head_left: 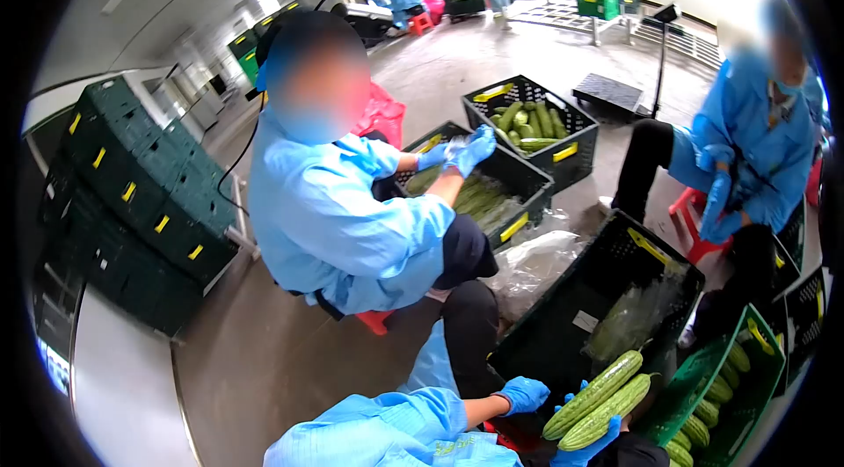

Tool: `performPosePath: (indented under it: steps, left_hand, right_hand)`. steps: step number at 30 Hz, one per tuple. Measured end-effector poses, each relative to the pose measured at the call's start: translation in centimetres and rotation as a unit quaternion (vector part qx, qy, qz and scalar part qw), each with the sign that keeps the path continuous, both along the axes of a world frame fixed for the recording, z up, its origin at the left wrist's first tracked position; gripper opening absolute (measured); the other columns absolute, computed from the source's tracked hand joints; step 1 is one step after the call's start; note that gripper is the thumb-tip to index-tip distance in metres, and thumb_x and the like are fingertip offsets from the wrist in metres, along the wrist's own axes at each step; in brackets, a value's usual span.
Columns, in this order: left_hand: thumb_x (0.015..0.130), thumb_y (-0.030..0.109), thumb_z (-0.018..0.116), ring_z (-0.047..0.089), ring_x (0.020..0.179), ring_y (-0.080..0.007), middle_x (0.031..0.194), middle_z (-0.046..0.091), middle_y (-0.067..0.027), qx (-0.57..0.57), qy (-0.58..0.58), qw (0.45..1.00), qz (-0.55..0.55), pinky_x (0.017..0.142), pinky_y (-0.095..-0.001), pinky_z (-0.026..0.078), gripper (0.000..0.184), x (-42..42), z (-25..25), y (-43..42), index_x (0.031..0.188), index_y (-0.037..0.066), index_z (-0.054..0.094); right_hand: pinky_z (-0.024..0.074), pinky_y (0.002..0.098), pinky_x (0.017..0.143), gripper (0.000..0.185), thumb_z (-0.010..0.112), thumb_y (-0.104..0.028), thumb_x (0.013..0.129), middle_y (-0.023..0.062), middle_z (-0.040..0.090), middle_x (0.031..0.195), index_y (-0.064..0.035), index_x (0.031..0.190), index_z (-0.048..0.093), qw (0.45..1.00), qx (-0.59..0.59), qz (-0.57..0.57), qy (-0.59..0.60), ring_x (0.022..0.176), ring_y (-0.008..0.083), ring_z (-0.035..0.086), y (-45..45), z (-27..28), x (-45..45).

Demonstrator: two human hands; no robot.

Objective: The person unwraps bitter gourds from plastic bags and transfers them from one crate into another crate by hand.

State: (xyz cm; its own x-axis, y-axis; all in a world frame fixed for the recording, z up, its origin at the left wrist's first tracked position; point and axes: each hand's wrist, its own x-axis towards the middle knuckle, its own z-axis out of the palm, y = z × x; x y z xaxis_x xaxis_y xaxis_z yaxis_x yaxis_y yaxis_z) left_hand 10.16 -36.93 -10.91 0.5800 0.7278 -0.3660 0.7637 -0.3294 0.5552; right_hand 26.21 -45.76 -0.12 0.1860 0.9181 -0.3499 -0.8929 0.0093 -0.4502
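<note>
Two long, ridged green bitter melons (598, 401) lie side by side in my right hand (591, 448), a blue glove gripping them from below with fingertips showing behind. To the left of them, my left hand (525, 395), also gloved in blue, is closed with curled fingers, apart from the melons. Anything inside its fingers is hidden. Just beyond my hands stands a dark crate (549, 326) with clear plastic packaging (635, 317) inside. At the lower right, a tilted green crate (747, 379) holds several more bitter melons (705, 412).
A seated co-worker (343, 221) at left handles something over a crate of packed vegetables (479, 203). Behind it stands another crate of green vegetables (532, 124). Clear plastic (536, 269) lies on the floor. Another co-worker (747, 142) sits at right. Stacked crates (132, 194) line the left.
</note>
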Motion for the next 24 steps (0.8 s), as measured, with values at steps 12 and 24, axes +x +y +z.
performPosePath:
  steps: [12,24]
  left_hand:
    - [0.085,0.027,0.057,0.070,0.081,-0.0379,0.087,0.072,-0.0179,0.019,0.007,0.999,0.033,0.070,-0.0477,0.056,0.026,0.6,-0.1,0.6,0.085,0.008,0.075]
    - [0.085,0.027,0.057,0.070,0.083,-0.0377,0.088,0.072,-0.0174,-0.005,0.011,0.999,0.033,0.072,-0.0480,0.056,0.026,0.5,-0.8,0.8,0.086,0.008,0.075]
  right_hand:
    - [0.0599,0.0476,0.078,0.088,0.050,-0.063,0.090,0.0178,0.046,0.147,-0.0103,0.155,0.026,0.999,-0.029,0.008,0.028,0.105,0.0330,0.064,0.6,1.0,-0.7]
    - [0.0568,0.0542,0.084,0.094,0.052,-0.070,0.085,0.0179,0.046,0.147,-0.0137,0.156,0.025,0.999,-0.017,0.017,0.046,0.106,0.0363,0.063,0.1,-2.8,-0.2]
